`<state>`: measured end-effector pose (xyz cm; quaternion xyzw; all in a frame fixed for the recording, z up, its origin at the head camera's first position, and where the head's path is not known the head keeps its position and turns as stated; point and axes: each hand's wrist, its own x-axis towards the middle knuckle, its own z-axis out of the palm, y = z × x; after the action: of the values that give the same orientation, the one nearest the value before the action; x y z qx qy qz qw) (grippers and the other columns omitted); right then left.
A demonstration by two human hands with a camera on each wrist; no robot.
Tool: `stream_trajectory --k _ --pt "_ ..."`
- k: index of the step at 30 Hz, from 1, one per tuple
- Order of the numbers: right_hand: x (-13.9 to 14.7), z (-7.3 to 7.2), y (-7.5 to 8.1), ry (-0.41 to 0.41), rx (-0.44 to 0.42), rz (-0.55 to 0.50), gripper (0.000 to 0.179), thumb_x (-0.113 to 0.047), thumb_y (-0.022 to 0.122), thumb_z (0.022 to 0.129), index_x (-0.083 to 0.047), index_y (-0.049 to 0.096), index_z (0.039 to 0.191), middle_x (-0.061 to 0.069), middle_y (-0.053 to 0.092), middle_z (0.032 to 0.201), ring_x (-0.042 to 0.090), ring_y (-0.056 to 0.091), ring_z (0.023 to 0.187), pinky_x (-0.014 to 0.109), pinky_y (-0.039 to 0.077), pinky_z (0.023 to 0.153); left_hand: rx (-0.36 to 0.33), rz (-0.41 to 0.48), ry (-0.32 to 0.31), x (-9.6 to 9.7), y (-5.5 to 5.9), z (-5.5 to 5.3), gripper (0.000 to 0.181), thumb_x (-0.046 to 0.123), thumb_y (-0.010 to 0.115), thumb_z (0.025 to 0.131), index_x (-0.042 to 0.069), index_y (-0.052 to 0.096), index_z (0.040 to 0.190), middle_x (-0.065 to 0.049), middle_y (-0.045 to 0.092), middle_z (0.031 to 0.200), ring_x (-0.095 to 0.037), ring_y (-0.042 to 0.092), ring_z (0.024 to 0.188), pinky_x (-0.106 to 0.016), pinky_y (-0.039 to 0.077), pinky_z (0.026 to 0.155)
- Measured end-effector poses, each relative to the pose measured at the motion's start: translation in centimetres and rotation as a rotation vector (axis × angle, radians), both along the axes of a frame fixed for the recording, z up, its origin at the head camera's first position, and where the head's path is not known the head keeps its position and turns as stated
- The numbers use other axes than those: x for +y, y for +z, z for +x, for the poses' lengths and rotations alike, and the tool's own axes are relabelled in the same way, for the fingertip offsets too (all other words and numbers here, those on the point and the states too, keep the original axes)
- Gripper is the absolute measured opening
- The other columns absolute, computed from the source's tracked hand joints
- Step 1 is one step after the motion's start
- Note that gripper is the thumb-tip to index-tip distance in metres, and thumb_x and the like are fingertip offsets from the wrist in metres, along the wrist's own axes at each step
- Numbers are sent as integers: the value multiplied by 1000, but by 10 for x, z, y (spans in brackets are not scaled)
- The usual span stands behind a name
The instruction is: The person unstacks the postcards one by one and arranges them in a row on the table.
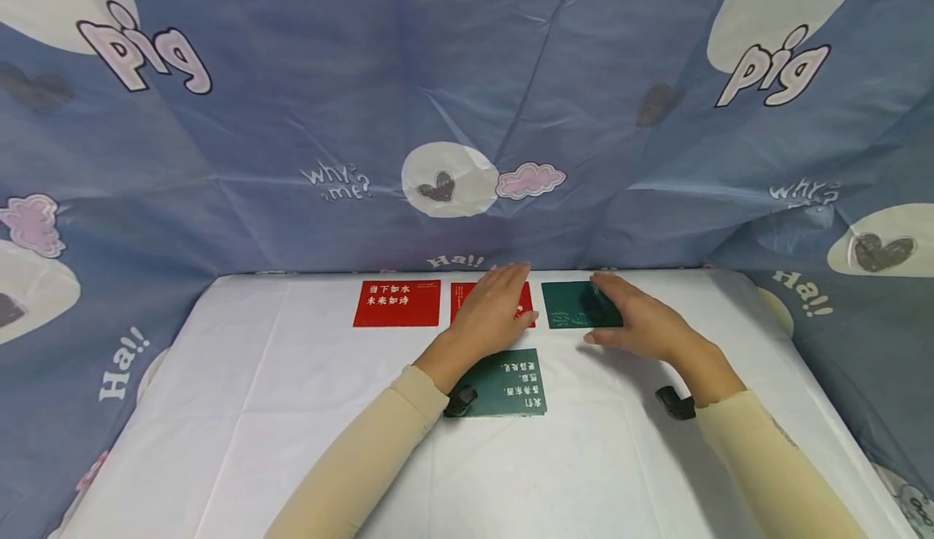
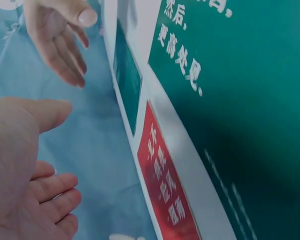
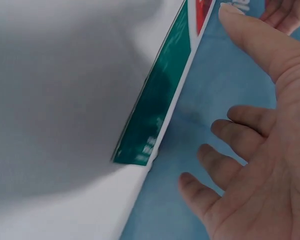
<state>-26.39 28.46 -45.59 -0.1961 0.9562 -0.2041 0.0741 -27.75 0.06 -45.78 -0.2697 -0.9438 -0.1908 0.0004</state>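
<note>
My left hand [image 1: 492, 310] is over the middle red card [image 1: 458, 294], fingers relaxed and nothing between them; it hides much of that card. To its right, my right hand [image 1: 645, 320] has thumb and fingers spread beside a dark green card [image 1: 572, 305], overlapping its right edge in the head view. In the right wrist view the palm shows bare, apart from the green card [image 3: 157, 95]. Another red card [image 1: 397, 314] with white characters lies at the left of the row. Nearer to me sits a small stack of green cards [image 1: 503, 393], partly behind the left wrist.
The cards lie on a white-covered table [image 1: 292, 409]. A blue printed cloth [image 1: 467, 61] rises right behind the row and runs down both sides. Black wrist cameras [image 1: 674, 403] are worn at both wrists, the left one overlapping the green stack.
</note>
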Motion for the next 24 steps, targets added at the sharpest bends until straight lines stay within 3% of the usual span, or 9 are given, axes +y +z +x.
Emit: stream_trajectory --k 8,17,24 --pt "-21 18 9 50 19 9 101 -51 85 85 -7 36 162 13 35 167 36 28 155 60 32 120 7 -12 -44 -29 3 14 86 39 74 97 6 31 164 -10 38 166 -28 32 154 -42 18 128" --pt "-48 41 12 125 35 7 99 -50 87 83 -14 39 163 13 36 167 33 32 154 62 42 112 -68 -36 -74 -56 3 40 89 43 75 96 9 30 165 -10 36 167 -29 30 155 -44 19 127" --pt "-68 53 8 212 73 -1 102 -45 91 80 -9 41 161 11 40 165 31 34 153 56 41 116 -57 -46 -102 -76 0 57 95 44 79 93 8 30 165 -10 35 168 -27 28 156 -44 20 127"
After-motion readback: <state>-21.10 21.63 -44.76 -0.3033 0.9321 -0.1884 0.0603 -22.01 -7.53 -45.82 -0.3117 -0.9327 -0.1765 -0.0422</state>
